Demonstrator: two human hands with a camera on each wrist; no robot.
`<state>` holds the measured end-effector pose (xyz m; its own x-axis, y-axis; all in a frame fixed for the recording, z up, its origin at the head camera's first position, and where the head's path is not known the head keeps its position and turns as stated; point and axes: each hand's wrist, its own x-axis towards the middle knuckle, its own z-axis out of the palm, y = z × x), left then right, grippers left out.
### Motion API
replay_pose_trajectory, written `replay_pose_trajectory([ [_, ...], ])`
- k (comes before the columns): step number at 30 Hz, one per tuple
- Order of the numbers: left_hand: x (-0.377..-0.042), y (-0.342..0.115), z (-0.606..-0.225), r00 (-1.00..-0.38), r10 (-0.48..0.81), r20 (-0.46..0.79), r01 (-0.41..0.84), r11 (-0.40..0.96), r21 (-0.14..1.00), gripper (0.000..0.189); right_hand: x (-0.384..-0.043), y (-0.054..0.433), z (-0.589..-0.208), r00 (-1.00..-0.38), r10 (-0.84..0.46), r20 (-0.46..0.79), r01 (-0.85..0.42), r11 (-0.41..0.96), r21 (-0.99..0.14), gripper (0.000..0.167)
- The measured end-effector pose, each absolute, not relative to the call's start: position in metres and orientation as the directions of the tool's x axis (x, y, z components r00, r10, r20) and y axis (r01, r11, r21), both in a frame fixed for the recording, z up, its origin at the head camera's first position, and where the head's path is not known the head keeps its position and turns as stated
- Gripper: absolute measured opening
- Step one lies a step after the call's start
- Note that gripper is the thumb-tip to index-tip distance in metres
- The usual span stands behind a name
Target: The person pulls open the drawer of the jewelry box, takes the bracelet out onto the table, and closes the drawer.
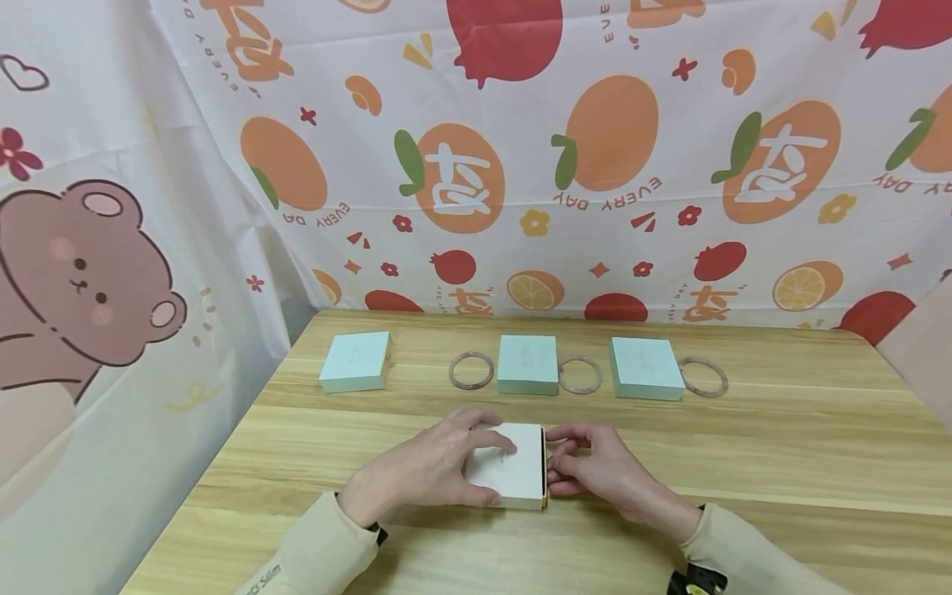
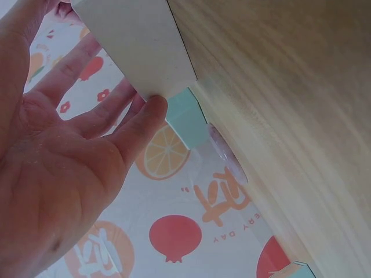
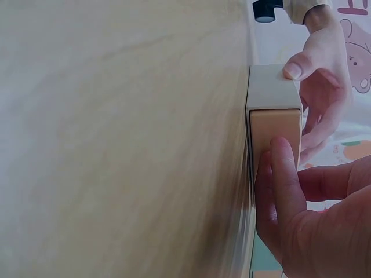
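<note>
A small white slide-out box [image 1: 506, 475] lies on the table in front of me. My left hand [image 1: 427, 467] grips it, thumb at the near side and fingers reaching over the top and far side. The tan end of its inner drawer [image 3: 272, 124] shows almost level with the sleeve in the right wrist view. Fingers of my right hand [image 1: 610, 475] press against that end without wrapping round it. In the left wrist view, the left thumb [image 2: 153, 110] touches the box's side. What the box holds is hidden.
Behind the hands stand three pale green boxes: left [image 1: 357, 357], middle [image 1: 527, 359] and right [image 1: 645, 364]. Thin bangles lie among them: one bangle [image 1: 471, 387] left of the middle box, another bangle [image 1: 580, 392] right of it, a third bangle [image 1: 708, 395] beside the right box. A fruit-print curtain [image 1: 535, 256] hangs behind.
</note>
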<state>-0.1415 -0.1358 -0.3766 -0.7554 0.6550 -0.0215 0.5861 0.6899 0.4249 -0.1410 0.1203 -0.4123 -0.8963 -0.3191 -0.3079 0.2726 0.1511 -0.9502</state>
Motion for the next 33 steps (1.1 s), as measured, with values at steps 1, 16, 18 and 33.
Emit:
replay_pose_trajectory([
  [1, -0.1415, -0.1355, -0.3766, -0.755, 0.655, -0.022, 0.586, 0.689, 0.426, 0.05, -0.141, 0.1203, -0.4123, -0.896, -0.319, -0.308, 0.272, 0.152, -0.95, 0.039],
  [16, -0.1416, -0.1351, -0.3772, -0.758, 0.651, -0.024, 0.578, 0.689, 0.436, 0.049, -0.1419, 0.1183, -0.4134, -0.891, -0.329, -0.311, 0.278, 0.146, -0.949, 0.04],
  [18, -0.1415, -0.1353, -0.377, -0.759, 0.651, -0.023, 0.577, 0.689, 0.438, 0.049, -0.1421, 0.118, -0.4134, -0.891, -0.331, -0.311, 0.277, 0.148, -0.95, 0.04],
  [33, -0.1401, -0.1356, -0.3759, -0.763, 0.644, -0.044, 0.567, 0.702, 0.431, 0.05, -0.1438, 0.1179, -0.4129, -0.883, -0.353, -0.31, 0.267, 0.166, -0.949, 0.04],
])
